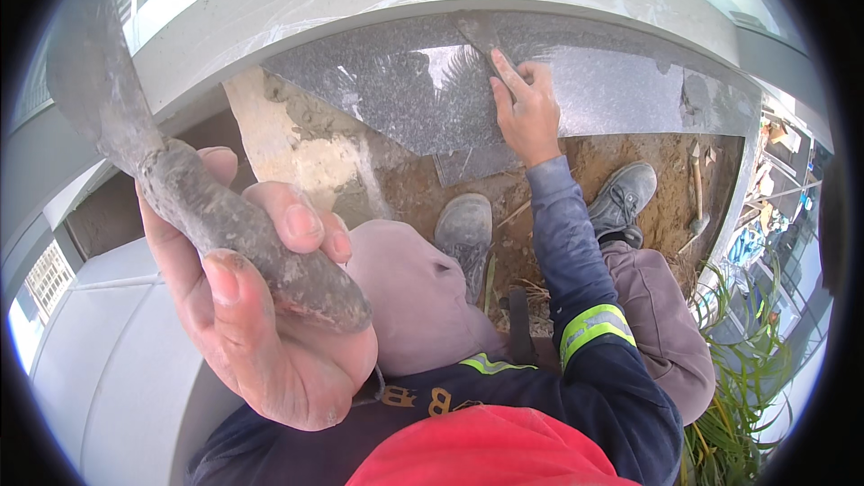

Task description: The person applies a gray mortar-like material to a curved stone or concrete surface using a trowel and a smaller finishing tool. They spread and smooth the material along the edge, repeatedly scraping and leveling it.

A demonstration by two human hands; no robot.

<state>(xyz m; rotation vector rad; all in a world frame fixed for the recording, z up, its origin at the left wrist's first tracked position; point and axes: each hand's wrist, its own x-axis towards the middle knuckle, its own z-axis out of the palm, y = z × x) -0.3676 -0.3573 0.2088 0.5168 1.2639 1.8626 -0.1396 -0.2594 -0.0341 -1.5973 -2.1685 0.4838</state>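
My left hand is raised close to the camera, its fingers wrapped round the mortar-caked handle of a trowel. The trowel's grey blade points up toward the far left. Farther off, my right hand reaches over a dark speckled stone slab, index finger stretched forward and the other fingers bent. Under its fingertips lies a small grey scraper, its blade against the slab's far edge, beside the pale ledge. The scraper's handle is mostly hidden by the hand.
A pale curved ledge runs behind the slab. Bare soil and a rough mortar patch lie in front, near my shoes. A wooden-handled hammer rests at right. Leafy plants grow at lower right; a white panel stands at left.
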